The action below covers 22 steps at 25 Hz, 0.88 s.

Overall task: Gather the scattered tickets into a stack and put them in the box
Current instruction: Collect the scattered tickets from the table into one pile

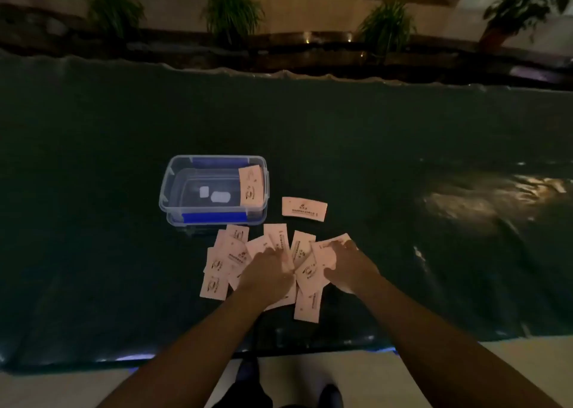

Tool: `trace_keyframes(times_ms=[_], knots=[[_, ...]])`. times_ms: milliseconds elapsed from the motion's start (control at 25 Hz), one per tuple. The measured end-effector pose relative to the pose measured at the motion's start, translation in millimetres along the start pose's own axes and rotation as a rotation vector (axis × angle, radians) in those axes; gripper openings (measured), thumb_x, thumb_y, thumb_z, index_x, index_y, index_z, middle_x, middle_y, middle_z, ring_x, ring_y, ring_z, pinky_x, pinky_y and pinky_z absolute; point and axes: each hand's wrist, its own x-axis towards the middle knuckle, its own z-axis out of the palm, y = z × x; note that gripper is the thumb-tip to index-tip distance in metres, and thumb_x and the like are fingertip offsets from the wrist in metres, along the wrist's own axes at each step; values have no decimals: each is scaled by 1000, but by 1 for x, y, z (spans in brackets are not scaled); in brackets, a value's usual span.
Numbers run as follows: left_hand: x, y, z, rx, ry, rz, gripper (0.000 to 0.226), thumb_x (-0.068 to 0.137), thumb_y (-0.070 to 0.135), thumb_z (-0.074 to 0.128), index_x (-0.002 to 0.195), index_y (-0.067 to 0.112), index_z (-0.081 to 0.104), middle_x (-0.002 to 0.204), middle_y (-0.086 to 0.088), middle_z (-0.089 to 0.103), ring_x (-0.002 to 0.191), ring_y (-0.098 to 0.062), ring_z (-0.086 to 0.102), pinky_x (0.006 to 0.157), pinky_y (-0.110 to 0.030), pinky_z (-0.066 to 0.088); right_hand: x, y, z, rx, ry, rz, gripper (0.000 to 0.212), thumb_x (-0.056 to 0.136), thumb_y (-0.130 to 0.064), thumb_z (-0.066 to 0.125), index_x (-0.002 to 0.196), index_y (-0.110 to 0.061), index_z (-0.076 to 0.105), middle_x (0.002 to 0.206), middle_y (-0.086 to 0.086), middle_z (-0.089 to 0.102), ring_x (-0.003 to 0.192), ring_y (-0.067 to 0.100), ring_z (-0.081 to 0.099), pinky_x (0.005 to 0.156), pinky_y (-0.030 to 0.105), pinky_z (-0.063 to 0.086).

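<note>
Several pale pink tickets [229,257] lie fanned and overlapping on the dark table cover, just in front of a clear plastic box [173,184] with blue clips. One ticket [252,186] leans inside the box against its right wall. Another single ticket [304,209] lies apart, to the right of the box. My left hand [268,271] presses flat on the middle of the pile, fingers spread. My right hand [347,266] rests on the pile's right side, fingertips on a ticket's far edge. Neither hand has lifted a ticket.
A dark, glossy cover [434,159] drapes the whole table, wrinkled at the right. Beyond the far edge stand potted plants [231,10] along a ledge. The near table edge [279,350] runs below my forearms, with pale floor and my shoes beneath.
</note>
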Motion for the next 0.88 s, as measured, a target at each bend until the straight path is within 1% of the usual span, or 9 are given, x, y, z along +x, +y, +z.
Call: trace_keyframes(times_ms=[120,240,320,400,560,640,720,800,880], knots=[[8,-5,6,18,-57,36,50,93,41,68,139,25,55,137,2,57,121,-17,59,100,-38,55,11,-5,2,-99,-24,73,94,93,-37,73,168,-39,15,177,9,14,147,36,47,102,47,59],[11,0,10,67,-74,61,52,96,41,67,143,25,50,149,-1,51,133,-20,52,107,-42,52,21,-9,1,-162,-33,131,114,85,-27,82,168,-41,5,177,12,8,145,40,47,99,50,61],[15,5,13,135,-63,69,60,97,43,65,150,24,44,160,-5,42,147,-26,41,117,-47,45,27,-9,-1,-168,-60,121,119,82,-20,84,168,-42,4,176,14,7,146,41,45,101,52,60],[19,10,17,222,-46,71,66,97,45,64,155,22,40,165,-6,36,153,-30,32,121,-49,38,32,-7,-5,-190,-81,93,115,83,-16,83,167,-44,10,175,13,9,148,42,42,101,53,59],[29,23,29,273,-15,34,68,94,49,64,152,23,42,162,-8,38,151,-32,33,121,-52,36,32,-1,-2,-216,-94,-28,93,86,-10,77,159,-46,33,168,11,22,143,40,42,99,52,59],[37,28,34,306,-8,7,68,94,50,62,153,24,40,165,-11,33,154,-36,27,122,-56,33,27,3,3,-232,-98,-121,85,89,-8,73,157,-44,37,168,11,24,145,39,39,103,52,56],[42,35,38,308,-29,-39,72,96,51,61,157,25,34,171,-13,21,159,-41,15,124,-58,26,20,11,8,-252,-126,-218,83,91,-6,70,159,-42,36,168,12,23,149,38,34,109,53,52],[44,42,41,285,-28,-98,73,97,52,59,159,24,32,173,-13,18,160,-40,11,125,-57,22,12,23,12,-164,-154,-242,86,92,0,64,160,-43,35,170,8,21,153,36,27,113,50,50],[44,48,40,281,2,-106,69,99,50,57,158,22,34,170,-12,26,159,-39,15,125,-55,25,6,36,17,22,-114,-182,75,96,-2,60,157,-41,44,171,3,21,156,31,24,114,44,48]])
